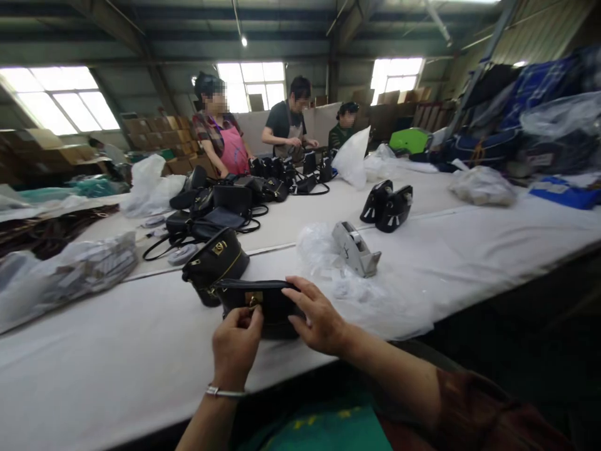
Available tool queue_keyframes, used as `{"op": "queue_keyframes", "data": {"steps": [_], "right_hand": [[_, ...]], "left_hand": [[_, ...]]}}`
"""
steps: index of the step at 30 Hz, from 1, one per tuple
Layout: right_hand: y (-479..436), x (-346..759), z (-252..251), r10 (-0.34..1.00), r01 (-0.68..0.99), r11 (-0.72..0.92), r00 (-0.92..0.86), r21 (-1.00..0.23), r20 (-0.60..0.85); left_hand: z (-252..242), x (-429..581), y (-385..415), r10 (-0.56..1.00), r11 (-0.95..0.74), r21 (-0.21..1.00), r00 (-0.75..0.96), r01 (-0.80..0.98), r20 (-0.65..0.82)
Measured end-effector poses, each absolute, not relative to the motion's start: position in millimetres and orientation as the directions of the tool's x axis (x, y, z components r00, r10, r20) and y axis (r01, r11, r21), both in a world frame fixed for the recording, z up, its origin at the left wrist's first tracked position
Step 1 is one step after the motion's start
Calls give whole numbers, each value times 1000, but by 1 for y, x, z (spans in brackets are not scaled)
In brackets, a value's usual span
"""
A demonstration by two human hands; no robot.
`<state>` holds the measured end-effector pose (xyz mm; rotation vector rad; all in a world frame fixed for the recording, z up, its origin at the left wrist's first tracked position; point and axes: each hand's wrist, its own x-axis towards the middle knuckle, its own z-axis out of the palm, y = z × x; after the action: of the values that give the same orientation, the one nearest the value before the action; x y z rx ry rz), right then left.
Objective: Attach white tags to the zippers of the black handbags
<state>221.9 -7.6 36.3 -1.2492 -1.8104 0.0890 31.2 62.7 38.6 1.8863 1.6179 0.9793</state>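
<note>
One blk bag (275, 310) btwn hands, L hand (236, 343) pinching clasp (254, 299), R hand (320, 321) clamping edge

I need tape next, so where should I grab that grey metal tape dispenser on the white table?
Pinch the grey metal tape dispenser across its flat side walls from above, at the taller rear; the low near end likely carries the cutter.

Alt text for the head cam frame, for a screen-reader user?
Two bare hands hold a small black handbag on a white worktable: the right hand grips its side, the left hand pinches its gold clasp. Beyond are more black bags, a tape dispenser and three co-workers.
</note>
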Motion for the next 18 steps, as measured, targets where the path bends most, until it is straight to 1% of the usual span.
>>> {"op": "queue_keyframes", "data": {"steps": [2,4,6,7,8,9,11,13,14,18], "right_hand": [[-9,244,30,770,701,443,22,-559,637],[-3,275,24,777,705,330,174,-628,604],[8,309,17,815,712,116,330,-693,475],[14,325,14,844,721,-18,382,-693,376],[21,338,10,865,731,-137,417,-669,278],[28,349,7,877,737,-210,433,-643,210],[39,361,-1,884,750,-298,450,-591,125],[48,362,-9,872,754,-368,483,-544,80],[52,361,-13,859,751,-407,508,-520,60],[64,356,-30,829,740,-478,558,-473,37]], "left_hand": [[44,32,64,977,-202,721,85,663,195],[48,31,64,973,-226,710,123,667,193],[49,30,66,977,-211,734,144,646,155],[48,29,68,982,-187,760,146,623,122],[47,29,70,986,-152,796,146,586,80],[46,29,71,989,-103,841,142,532,31],[45,31,75,990,20,920,120,392,-73],[46,33,76,984,122,956,94,268,-153],[47,35,77,982,146,962,81,231,-169],[50,41,78,987,143,976,55,163,-154]]}}
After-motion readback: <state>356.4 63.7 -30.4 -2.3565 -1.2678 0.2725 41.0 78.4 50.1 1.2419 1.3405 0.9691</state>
